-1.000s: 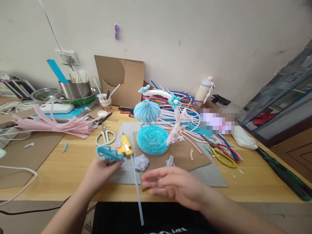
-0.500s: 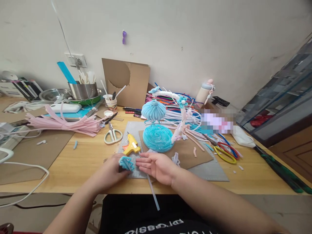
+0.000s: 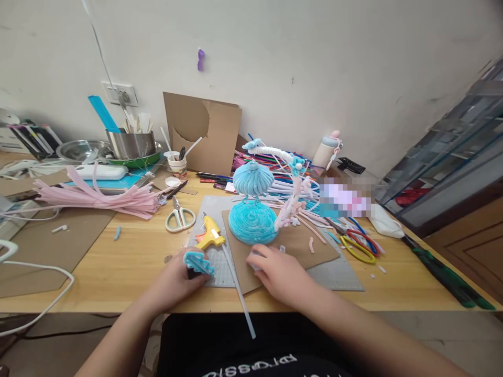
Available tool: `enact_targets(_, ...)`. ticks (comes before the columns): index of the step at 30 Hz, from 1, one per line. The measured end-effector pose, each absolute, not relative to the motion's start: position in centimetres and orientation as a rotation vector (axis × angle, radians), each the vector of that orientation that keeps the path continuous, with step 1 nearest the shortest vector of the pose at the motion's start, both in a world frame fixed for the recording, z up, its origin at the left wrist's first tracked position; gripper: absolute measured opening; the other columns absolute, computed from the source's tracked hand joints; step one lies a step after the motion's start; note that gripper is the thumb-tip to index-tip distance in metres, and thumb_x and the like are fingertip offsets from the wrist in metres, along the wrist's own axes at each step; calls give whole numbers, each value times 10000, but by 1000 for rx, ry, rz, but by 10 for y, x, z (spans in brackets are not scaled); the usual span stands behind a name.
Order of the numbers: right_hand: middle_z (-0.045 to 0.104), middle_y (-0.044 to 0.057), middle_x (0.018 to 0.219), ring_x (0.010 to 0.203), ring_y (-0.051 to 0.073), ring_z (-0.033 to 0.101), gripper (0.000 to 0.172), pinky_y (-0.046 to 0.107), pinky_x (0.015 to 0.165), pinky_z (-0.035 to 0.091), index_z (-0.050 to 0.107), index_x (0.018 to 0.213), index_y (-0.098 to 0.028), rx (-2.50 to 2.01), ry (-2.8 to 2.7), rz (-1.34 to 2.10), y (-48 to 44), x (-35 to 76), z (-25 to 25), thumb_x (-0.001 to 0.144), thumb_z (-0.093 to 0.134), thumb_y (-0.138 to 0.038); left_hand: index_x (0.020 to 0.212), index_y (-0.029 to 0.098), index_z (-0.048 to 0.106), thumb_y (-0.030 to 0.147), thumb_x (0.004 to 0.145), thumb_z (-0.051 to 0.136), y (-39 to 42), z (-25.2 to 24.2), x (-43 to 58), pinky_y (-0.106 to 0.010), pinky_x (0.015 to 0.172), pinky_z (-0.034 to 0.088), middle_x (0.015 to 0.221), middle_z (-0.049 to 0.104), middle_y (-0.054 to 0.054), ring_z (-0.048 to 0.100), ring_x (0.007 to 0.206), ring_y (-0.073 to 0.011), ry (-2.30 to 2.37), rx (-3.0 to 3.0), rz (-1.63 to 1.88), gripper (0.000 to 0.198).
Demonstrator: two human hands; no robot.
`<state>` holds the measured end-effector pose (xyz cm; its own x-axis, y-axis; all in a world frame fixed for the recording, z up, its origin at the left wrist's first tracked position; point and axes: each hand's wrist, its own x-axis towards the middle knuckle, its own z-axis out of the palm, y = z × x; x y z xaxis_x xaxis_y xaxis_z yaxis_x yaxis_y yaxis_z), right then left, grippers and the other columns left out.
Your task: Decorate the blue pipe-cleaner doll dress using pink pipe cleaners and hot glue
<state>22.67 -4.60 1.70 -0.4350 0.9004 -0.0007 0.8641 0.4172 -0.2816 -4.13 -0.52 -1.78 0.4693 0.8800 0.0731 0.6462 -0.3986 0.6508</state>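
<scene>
My left hand is closed around a folded, zigzag bundle of blue pipe cleaner. A yellow glue gun lies just beyond it, with a long translucent glue stick sticking out toward me. My right hand rests on the cardboard, its fingers curled over a small pale lilac piece, mostly hidden. In front of it stands a pipe-cleaner ornament: a round blue coiled base, a flowered white-and-pink arch and a hanging blue pleated shade.
Scissors with cream handles lie left of the glue gun, pliers with yellow and red handles at right. A pink pipe-cleaner bundle lies left. Behind the ornament are loose pipe cleaners. A grey cutting mat lies under the cardboard.
My right hand has moved right, away from the left hand, turned palm down and curled its fingers over the lilac piece. My left hand still holds the blue bundle.
</scene>
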Motion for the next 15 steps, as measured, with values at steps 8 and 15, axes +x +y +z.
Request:
enact_targets(8,499,78,1338,1199,288,469,284,495,979,363,671,1020,-256,-1605,-2033,660,-48,273,17,800,520,-158,899,203,686,315,721,648,-9,-12,-39,-412,929,440,1020,676,-73,593,975,-259,1236,1968,666,213)
enact_targets(15,640,139,1099,989,159,640,225,302,953,448,610,1018,-93,-1034,-557,2158,-35,167,27,818,553,-176,848,166,696,382,663,722,-4,-4,-35,-419,935,463,929,733,-80,639,976,-289,1154,1449,818,286)
